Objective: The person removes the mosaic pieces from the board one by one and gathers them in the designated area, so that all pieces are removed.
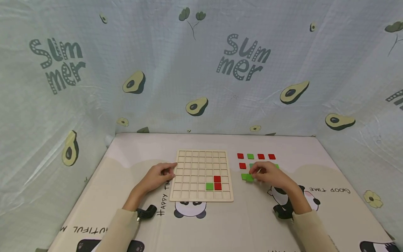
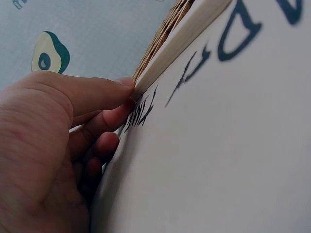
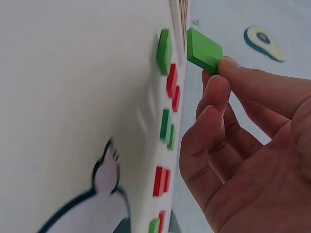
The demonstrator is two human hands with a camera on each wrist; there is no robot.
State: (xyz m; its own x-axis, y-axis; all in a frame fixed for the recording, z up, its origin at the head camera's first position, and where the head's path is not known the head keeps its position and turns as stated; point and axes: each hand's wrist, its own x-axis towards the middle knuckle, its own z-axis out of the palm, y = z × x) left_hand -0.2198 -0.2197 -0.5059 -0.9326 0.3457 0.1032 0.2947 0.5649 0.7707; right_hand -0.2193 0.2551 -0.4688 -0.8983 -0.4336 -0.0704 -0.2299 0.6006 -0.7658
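A square wooden grid board (image 1: 191, 171) lies on the table, with two red tiles (image 1: 217, 182) and one green tile (image 1: 209, 186) in its cells. My left hand (image 1: 158, 176) is at the board's left edge; its thumb and forefinger tips touch the wooden side (image 2: 170, 43). Right of the board, my right hand (image 1: 267, 174) pinches a green square tile (image 3: 204, 51) between thumb and forefinger, raised off the table. In the right wrist view another green tile (image 3: 164, 52) lies on the table just beyond it. The right hand partly covers the loose tiles in the head view.
Red and green loose tiles lie in rows right of the board, including a red tile (image 1: 240, 156) and a green tile (image 1: 250, 156) at the back. A panda-printed cloth (image 1: 248, 224) covers the table. A patterned curtain (image 1: 195, 63) rises behind and at both sides.
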